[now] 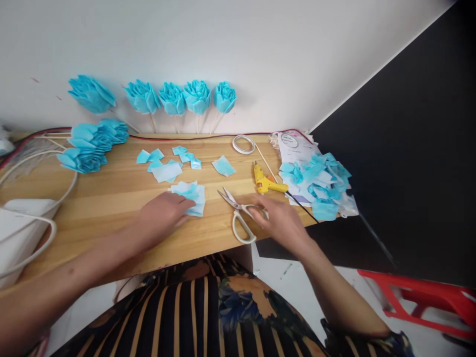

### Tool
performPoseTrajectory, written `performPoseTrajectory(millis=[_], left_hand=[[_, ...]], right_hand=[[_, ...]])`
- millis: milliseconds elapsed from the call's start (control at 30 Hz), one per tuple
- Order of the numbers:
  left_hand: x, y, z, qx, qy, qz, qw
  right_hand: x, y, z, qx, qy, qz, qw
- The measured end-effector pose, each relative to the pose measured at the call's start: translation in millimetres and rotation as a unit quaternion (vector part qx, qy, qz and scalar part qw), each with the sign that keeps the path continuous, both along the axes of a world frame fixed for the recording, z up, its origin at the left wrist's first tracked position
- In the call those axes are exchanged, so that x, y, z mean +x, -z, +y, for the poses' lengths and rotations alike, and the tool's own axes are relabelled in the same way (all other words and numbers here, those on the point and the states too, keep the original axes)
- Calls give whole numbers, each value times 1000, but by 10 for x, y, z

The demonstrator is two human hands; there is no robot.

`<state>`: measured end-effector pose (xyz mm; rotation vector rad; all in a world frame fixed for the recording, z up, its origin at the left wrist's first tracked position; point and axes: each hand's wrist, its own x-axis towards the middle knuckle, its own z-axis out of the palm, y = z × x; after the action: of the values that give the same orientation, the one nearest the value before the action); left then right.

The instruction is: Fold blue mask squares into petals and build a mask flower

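Observation:
My left hand (163, 210) lies palm down on the wooden table (111, 198), its fingers resting on a small stack of light blue paper squares (191, 194). My right hand (280, 220) rests over the handles of white-handled scissors (238, 213), fingertips touching the handle loops; the blades are open and point up-left. Loose blue paper pieces (167, 163) lie just beyond the stack.
Blue paper flowers on sticks (186, 96) lean on the wall; more flowers (92, 144) lie at the left. A yellow glue gun (266, 182), a tape roll (243, 144) and a pile of blue scraps on a sheet (320, 181) sit at right. A white object with cables (22, 228) is at left, a red stool (420, 297) lower right.

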<state>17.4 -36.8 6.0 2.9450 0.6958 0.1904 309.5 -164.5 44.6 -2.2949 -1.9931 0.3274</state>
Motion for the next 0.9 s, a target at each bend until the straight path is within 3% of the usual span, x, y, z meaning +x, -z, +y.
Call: performPoseTrajectory(millis=[133,267,400,600,767,900], left_hand=[[-151,-83,27,-26,-3,-138,990],[-77,-172,130,-61,-10,-198,978],[6,-138,272,-119,-8,-215,969],[10,-40,377,-176,-52,-260,948],[-61,2,359,-158,-92,-276,944],[-109,28,357,-131,-103,-298,940]], right_hand=[[520,87,160,38,10,-149,988],[752,278,223,21,-22,-219,975],[891,327,89,15,-22,-224,974],[1275,273,-112,4,35,-240,970],[1395,230,7,13,78,-197,977],[1361,58,288,86,116,-166,975]])
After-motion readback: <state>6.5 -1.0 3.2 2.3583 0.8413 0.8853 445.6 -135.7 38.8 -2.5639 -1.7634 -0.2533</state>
